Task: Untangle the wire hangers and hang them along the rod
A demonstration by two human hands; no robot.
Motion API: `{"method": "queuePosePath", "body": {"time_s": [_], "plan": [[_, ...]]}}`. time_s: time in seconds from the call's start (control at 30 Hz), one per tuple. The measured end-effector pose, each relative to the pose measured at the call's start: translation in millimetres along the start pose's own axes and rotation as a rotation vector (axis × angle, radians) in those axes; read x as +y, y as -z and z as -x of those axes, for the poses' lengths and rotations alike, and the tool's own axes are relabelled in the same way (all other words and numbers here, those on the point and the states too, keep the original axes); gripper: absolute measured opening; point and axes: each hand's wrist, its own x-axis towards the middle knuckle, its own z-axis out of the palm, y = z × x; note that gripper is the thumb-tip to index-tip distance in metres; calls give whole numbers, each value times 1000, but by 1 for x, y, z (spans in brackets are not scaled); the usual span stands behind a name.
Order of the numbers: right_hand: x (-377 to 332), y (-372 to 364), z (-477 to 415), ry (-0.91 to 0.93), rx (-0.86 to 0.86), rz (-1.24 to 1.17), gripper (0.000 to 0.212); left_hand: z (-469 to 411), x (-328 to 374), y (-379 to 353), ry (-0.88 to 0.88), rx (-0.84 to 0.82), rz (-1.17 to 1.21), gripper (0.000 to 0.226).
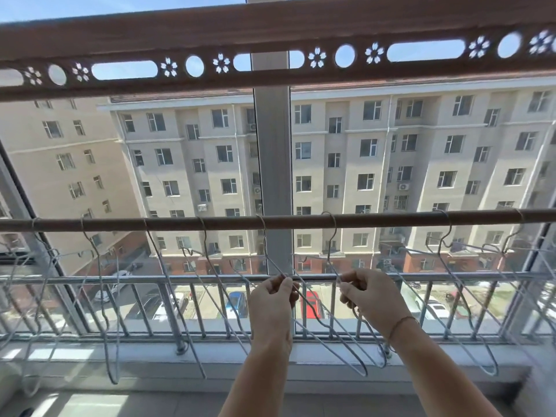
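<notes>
Spacing step: left hand (pixel 272 296) pinched middle wire hanger (pixel 264 236), right hand (pixel 368 293) pinched right neighbour hanger (pixel 329 251), both on rod (pixel 376 217); next, probably: spread apart

thin silvery wire hangers (pixel 168 282): bare metal, smooth, faint sheen. round brown rod (pixel 391 217): smooth, matt. brown perforated upper rail (pixel 270 31): wood-grain look, matt. grey railing bars (pixel 210 279): smooth metal.

Your left hand (pixel 272 299) and right hand (pixel 371 296) are bare, and both forearms (pixel 255 380) show bare down to the frame's bottom edge. A thin reddish-brown cord bracelet (pixel 401 322) circles your right wrist, a single slim strand.
</notes>
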Motion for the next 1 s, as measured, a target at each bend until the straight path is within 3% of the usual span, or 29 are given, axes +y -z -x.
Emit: {"method": "queuePosePath", "body": {"time_s": [0.17,0.67,0.83,1.0], "plan": [[-1,1,2,7,-21,13,17,5,-1,-3,2,-12,-1,11],[-1,5,9,21,-8,78,6,9,-7,5,-26,26,-2,11],[2,22,19,14,71,103,5,18,-9,7,-203,139,-125,26],[7,58,33,36,208,96,7,51,-4,-18,-576,201,-207,31]]}}
